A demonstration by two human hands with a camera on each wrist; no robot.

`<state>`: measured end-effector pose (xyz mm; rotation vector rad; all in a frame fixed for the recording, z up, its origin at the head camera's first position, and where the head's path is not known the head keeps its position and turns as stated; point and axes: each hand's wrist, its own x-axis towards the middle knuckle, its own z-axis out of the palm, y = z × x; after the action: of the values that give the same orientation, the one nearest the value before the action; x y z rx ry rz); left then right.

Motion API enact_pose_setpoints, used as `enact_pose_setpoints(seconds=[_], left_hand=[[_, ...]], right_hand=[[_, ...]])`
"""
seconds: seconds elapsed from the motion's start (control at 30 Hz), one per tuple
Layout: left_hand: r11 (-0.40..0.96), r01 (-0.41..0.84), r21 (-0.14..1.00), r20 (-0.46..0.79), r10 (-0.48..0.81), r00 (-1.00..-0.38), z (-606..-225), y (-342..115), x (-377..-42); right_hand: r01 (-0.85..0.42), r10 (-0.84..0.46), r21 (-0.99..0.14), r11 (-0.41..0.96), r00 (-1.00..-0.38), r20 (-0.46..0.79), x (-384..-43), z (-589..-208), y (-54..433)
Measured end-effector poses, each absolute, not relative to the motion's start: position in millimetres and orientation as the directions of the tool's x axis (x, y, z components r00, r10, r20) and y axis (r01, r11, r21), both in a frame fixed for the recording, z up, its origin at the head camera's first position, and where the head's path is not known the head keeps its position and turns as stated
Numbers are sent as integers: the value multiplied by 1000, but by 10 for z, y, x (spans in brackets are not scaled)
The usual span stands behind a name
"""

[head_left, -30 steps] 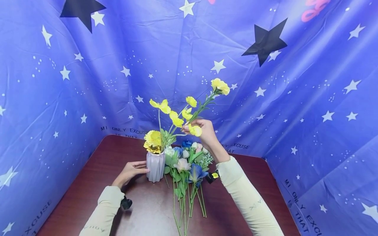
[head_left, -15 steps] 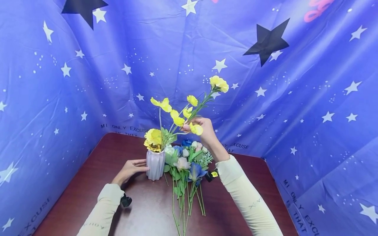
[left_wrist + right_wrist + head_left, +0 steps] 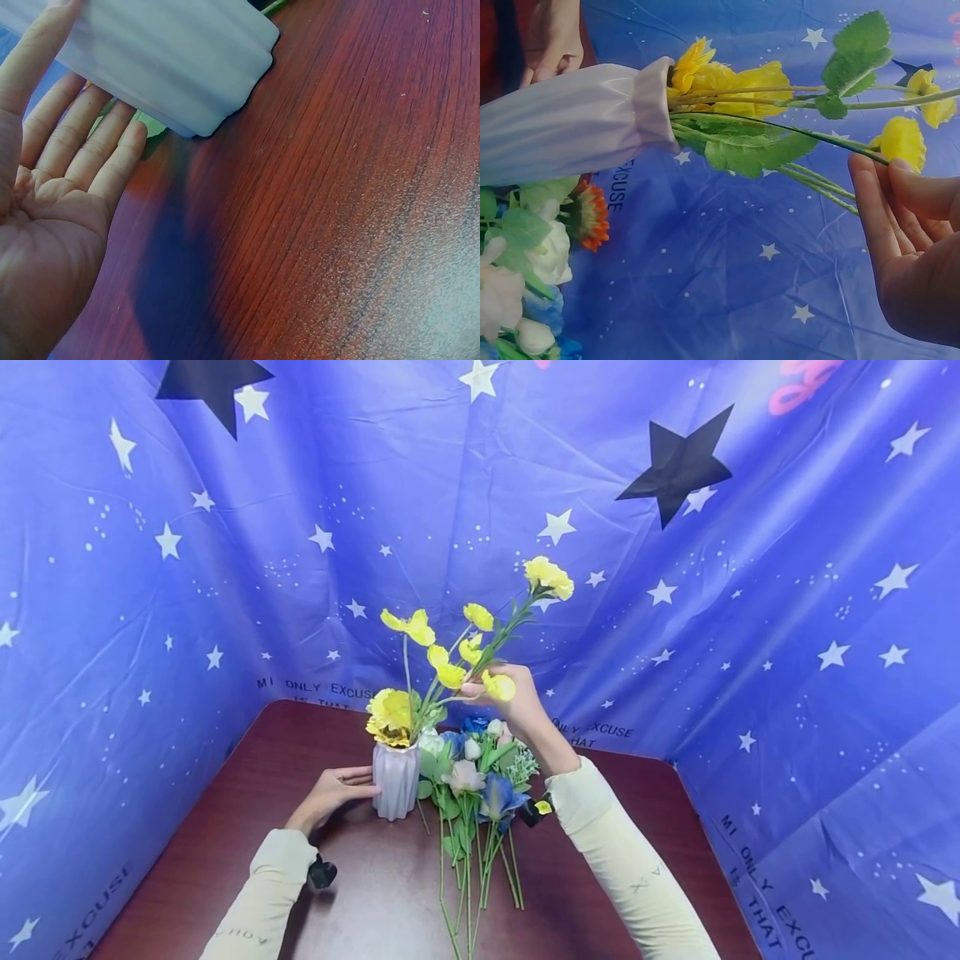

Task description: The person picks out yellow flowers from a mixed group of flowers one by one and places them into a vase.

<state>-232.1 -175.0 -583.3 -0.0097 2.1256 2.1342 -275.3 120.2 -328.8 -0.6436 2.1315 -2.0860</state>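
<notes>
A pale fluted vase (image 3: 396,783) stands upright on the table, holding several yellow flowers (image 3: 389,714). My left hand (image 3: 330,793) steadies it from the left, thumb on the near side and fingers reaching behind, as the left wrist view shows against the vase wall (image 3: 180,60). Above and to the right, my right hand (image 3: 517,695) pinches the stem of a yellow carnation-like flower (image 3: 550,578), which leans up to the right. In the right wrist view the pinched stem (image 3: 780,127) runs into the vase mouth (image 3: 656,105). Its lower end is hidden inside.
Right of the vase lies a heap of blue, white and pink flowers (image 3: 465,778), their bare stems (image 3: 468,893) pointing toward the near edge. The brown table (image 3: 225,810) is enclosed by blue star-printed cloth (image 3: 420,485).
The pinched yellow flower and my right hand have shifted slightly down and left, toward the vase. My left hand keeps its place at the vase.
</notes>
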Motion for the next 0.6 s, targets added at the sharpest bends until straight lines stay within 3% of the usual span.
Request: enact_pose_setpoints(seconds=[0.17, 0.37, 0.6], left_hand=[[-21, -105, 994, -103, 91, -991, -5823, -1739, -2322], [-31, -110, 993, -107, 90, -990, -5807, -1728, -2311], [-12, -106, 994, -104, 80, -991, -5825, -1734, -2323]], right_hand=[[-299, -349, -954, 3, -895, 279, -2752, -3312, 1233], [-290, -316, -956, -45, -904, 289, -2732, -3359, 1201], [-347, -261, -936, 63, -911, 320, -2717, -3369, 1134]])
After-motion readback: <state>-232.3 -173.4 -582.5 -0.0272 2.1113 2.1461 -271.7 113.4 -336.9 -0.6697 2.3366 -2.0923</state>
